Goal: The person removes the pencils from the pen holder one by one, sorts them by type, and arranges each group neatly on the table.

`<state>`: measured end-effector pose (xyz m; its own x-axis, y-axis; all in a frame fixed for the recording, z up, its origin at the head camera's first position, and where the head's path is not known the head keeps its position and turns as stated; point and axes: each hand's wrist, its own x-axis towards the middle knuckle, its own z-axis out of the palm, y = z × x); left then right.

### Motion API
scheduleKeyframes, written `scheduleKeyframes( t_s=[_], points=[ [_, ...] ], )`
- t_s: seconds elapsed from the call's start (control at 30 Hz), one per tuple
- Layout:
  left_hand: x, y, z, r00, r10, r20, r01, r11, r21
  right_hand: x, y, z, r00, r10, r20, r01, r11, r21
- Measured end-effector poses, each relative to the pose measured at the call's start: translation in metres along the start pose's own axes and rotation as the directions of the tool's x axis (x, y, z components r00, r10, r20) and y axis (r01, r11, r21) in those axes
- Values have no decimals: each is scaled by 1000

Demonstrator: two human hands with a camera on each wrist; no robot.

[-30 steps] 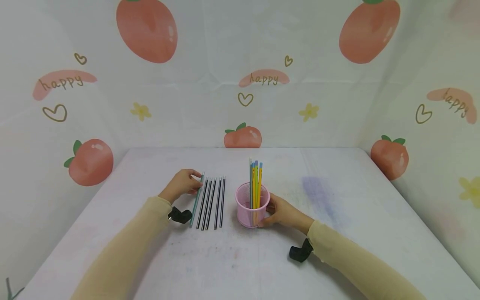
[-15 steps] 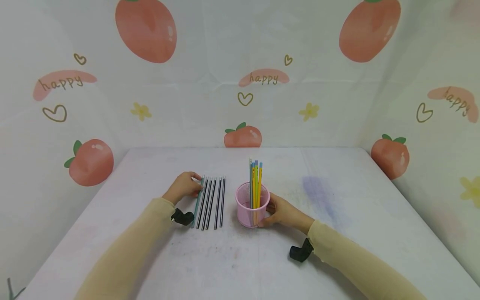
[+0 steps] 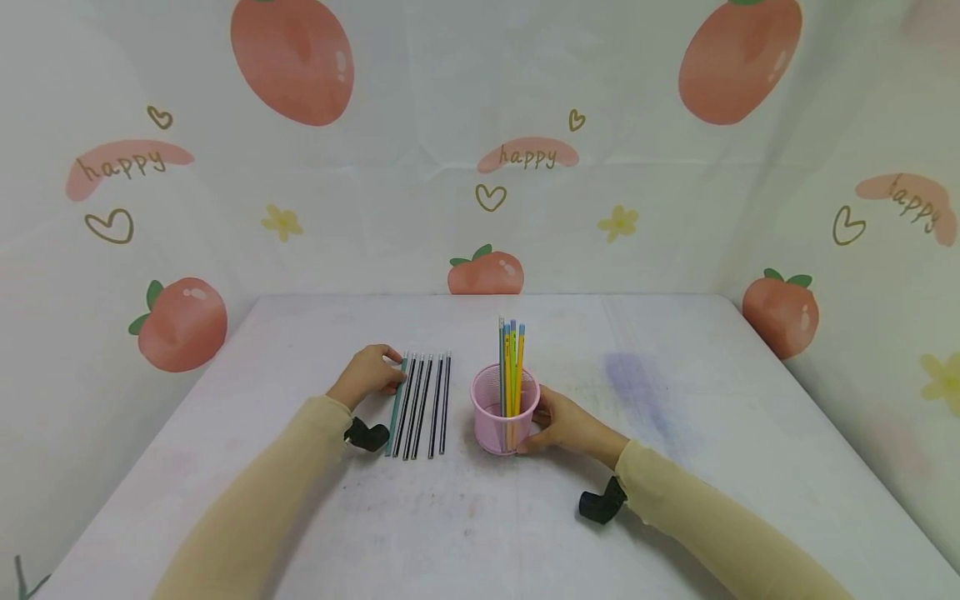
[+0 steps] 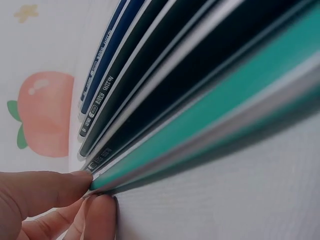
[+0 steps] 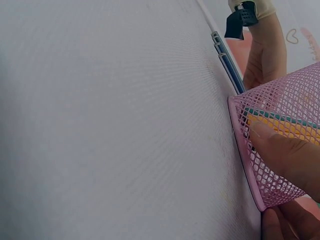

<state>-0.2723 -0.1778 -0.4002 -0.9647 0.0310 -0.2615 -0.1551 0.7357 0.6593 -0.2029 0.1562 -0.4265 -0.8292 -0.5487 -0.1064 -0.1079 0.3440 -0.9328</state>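
Bench (image 3: 525, 533) is carrying pink mesh cup (image 3: 487, 433), standing upright with coloured pencils (image 3: 519, 367) inside. Right grip (image 3: 561, 427) is holding cup at its side. Dark pencils (image 3: 422, 408) are lying in row left of cup. Left grip (image 3: 370, 372) is pinching far end of teal pencil (image 4: 250, 85), which is lying just beside row's left edge.

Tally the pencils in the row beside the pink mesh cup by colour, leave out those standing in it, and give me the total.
Dark pencils: 5
Teal pencil: 1
Total: 6
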Motion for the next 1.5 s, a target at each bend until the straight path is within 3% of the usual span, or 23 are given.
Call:
scheduleKeyframes(
  t_s=[0.47,1.1,1.3,1.5],
  points=[
    [-2,-1,-2,1000,17,4,-17,1000,-2,0,0,-1,1000,-9,7,9,1000,5],
    [-3,-2,-5,1000,-10,1,10,994,-108,0,1,0,1000,-23,6,23,1000,8],
    [-7,10,-11,1000,-2,-6,1,959,-283,0,0,0,999,-38,10,38,999,11],
    [-17,30,-17,995,94,-31,-99,917,-386,-1,-1,0,999,-47,13,47,999,11]
  ],
)
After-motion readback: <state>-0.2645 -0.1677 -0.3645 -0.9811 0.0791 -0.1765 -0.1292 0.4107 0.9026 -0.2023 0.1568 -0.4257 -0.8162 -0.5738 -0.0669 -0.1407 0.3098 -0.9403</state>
